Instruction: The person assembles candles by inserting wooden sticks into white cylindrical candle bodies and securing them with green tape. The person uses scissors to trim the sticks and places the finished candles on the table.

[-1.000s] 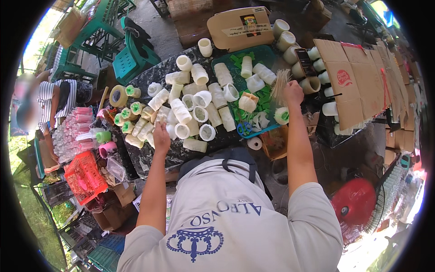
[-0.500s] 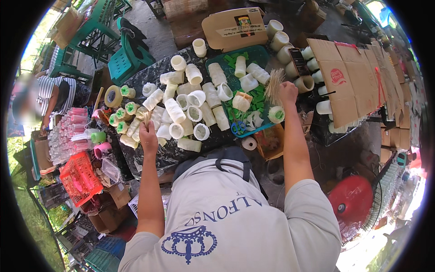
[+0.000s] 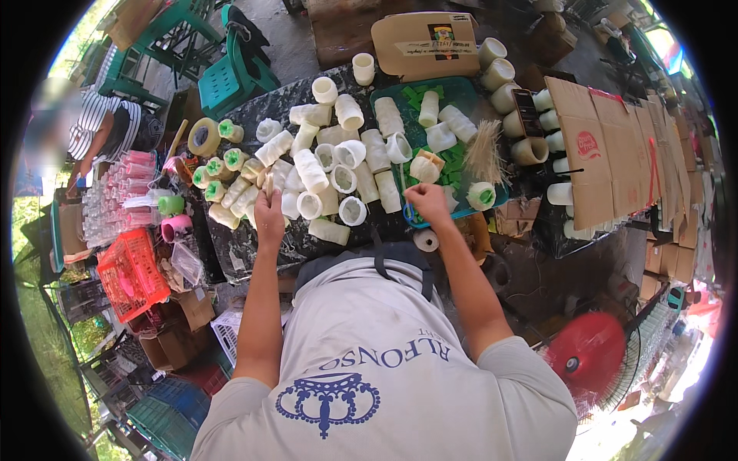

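Note:
My left hand (image 3: 269,219) is closed around a small bunch of thin pale strands (image 3: 267,183), held upright beside the white wax cups. The fingers of my right hand (image 3: 432,203) are closed at the blue-handled scissors (image 3: 408,209), on the near edge of the teal tray (image 3: 460,91). In that tray are green scraps (image 3: 453,156), several white wax cylinders (image 3: 457,123) and a cup with a beige block (image 3: 425,166). A larger bundle of pale strands (image 3: 484,154) lies across the tray's right side. White hollow cups (image 3: 310,170) crowd the table left of the tray.
Green-cored cylinders (image 3: 215,167) and a tape roll (image 3: 204,136) sit at the table's left. Pink-and-clear containers (image 3: 123,184) and a red crate (image 3: 132,276) stand further left. Cardboard (image 3: 596,154) rises at right, near a red fan (image 3: 588,357). A person (image 3: 108,131) is at far left.
My right hand has let go of the large strand bundle and moved left and nearer to the scissors. My left hand still holds its small bunch. The whole view has shifted slightly.

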`<state>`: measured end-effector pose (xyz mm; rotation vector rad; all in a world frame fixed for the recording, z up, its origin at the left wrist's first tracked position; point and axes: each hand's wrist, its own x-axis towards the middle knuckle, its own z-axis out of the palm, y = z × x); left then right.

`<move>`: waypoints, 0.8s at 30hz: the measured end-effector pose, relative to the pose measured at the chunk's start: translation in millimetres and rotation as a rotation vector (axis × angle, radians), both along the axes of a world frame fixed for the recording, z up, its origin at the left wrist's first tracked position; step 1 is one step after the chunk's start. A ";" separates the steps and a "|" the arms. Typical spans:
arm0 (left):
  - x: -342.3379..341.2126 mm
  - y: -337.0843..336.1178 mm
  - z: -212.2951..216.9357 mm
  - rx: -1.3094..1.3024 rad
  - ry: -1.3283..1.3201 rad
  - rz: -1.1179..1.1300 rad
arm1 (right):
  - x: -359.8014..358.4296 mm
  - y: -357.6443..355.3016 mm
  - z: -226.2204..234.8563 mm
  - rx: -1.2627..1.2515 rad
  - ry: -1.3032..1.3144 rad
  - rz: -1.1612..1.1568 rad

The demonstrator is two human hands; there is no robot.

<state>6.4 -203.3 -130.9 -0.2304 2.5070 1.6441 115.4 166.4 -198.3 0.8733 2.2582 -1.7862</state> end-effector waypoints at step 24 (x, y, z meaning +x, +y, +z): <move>23.3 -1.8 -16.0 0.044 0.046 0.007 | -18.7 -22.4 -28.6 0.372 -0.066 0.143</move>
